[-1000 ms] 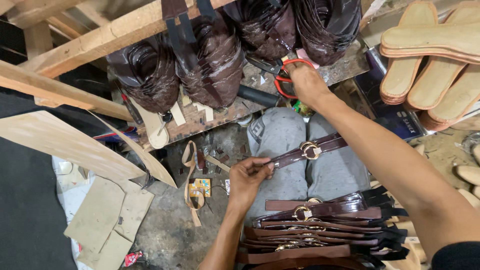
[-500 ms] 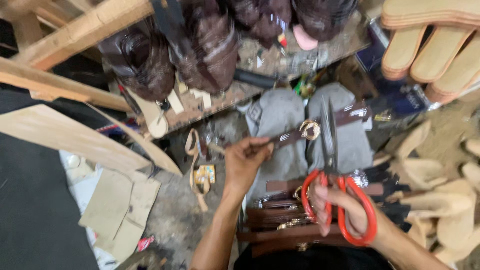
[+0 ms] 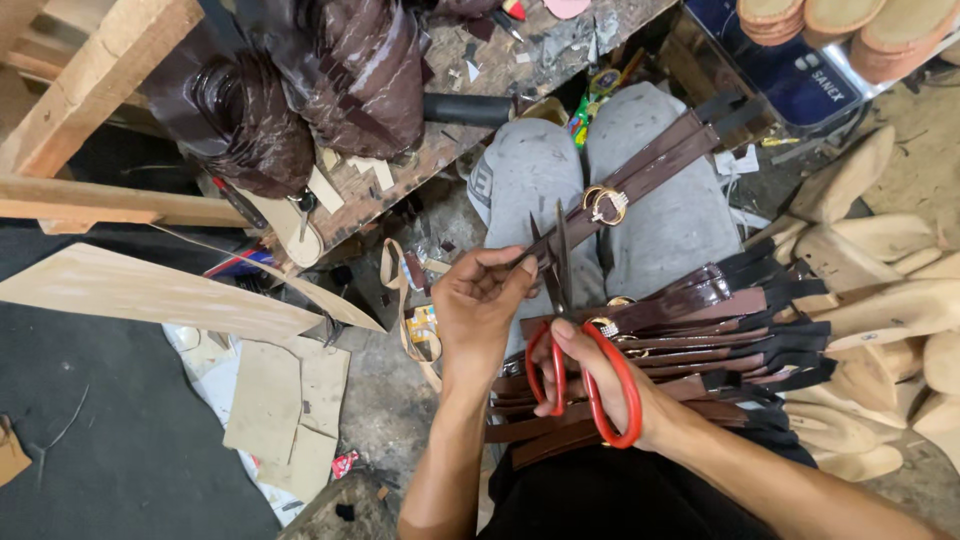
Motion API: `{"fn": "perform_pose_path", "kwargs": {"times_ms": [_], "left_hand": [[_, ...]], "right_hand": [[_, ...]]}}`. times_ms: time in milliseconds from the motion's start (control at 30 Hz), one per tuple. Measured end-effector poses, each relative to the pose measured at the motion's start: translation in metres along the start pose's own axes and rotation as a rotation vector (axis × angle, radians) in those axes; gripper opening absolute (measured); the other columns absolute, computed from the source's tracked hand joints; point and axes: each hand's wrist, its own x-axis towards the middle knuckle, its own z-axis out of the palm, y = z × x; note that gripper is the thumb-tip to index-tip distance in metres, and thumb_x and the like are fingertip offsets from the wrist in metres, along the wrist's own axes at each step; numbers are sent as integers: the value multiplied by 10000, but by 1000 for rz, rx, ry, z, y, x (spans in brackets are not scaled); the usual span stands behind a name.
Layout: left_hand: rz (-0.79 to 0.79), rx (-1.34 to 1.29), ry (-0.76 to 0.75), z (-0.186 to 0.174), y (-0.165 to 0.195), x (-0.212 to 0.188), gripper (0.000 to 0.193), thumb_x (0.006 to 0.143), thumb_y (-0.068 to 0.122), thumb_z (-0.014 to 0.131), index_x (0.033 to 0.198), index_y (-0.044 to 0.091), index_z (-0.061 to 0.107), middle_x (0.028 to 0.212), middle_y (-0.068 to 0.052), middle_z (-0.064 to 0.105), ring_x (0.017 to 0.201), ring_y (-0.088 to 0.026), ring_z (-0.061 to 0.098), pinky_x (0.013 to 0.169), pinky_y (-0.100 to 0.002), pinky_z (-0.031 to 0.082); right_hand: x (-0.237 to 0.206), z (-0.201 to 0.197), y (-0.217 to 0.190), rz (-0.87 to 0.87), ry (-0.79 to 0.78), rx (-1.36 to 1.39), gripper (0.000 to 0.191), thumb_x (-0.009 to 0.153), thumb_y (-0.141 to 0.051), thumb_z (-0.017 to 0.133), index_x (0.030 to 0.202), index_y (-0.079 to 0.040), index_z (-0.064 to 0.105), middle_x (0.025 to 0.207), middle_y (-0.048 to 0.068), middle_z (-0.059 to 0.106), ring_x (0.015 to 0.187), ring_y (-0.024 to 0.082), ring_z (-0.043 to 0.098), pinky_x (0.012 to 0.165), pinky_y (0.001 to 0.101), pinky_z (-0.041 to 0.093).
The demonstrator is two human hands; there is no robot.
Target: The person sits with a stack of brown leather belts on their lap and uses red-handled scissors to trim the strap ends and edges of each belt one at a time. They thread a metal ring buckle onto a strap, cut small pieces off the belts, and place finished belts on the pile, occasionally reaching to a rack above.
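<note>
My left hand (image 3: 482, 312) pinches the near end of a dark brown strap (image 3: 650, 172) with a round gold buckle, which stretches away over my grey-trousered knees. My right hand (image 3: 600, 385) grips red-handled scissors (image 3: 580, 362); their blades point up at the strap end by my left fingers. A pile of similar brown straps (image 3: 700, 330) with buckles lies across my lap under both hands.
Dark brown glossy rolls (image 3: 300, 90) hang by a wooden bench at top left. Pale wooden shoe lasts (image 3: 880, 300) lie at the right, stacked soles (image 3: 850, 20) at top right. Cardboard pieces (image 3: 290, 400) and a tan board (image 3: 150, 290) lie on the floor at left.
My right hand took the scissors from the bench at the top and brought them down to my lap. The blades now sit at the strap end that my left hand holds.
</note>
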Motion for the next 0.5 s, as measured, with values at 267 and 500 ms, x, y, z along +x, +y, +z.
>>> {"fn": "perform_pose_path", "kwargs": {"times_ms": [267,500], "left_hand": [[-9,-15,14,2,-4,-5,142,908,-48,748,1040,-62,697,866,-74,736,758,-103,687,699,-242,572],[-40,-43,13,1,-10,-1,144,908,-44,744,1041,-66,695,861,-82,740,745,-108,693,689,-252,582]], "right_hand": [[5,2,2,-62,-40,-14,633,948,-615,472,1017,-7,635,771,70,576,694,201,626,694,422,621],[10,-1,9,-107,-4,-52,677,953,-677,373,803,-44,560,661,57,544,502,206,593,487,362,538]]}}
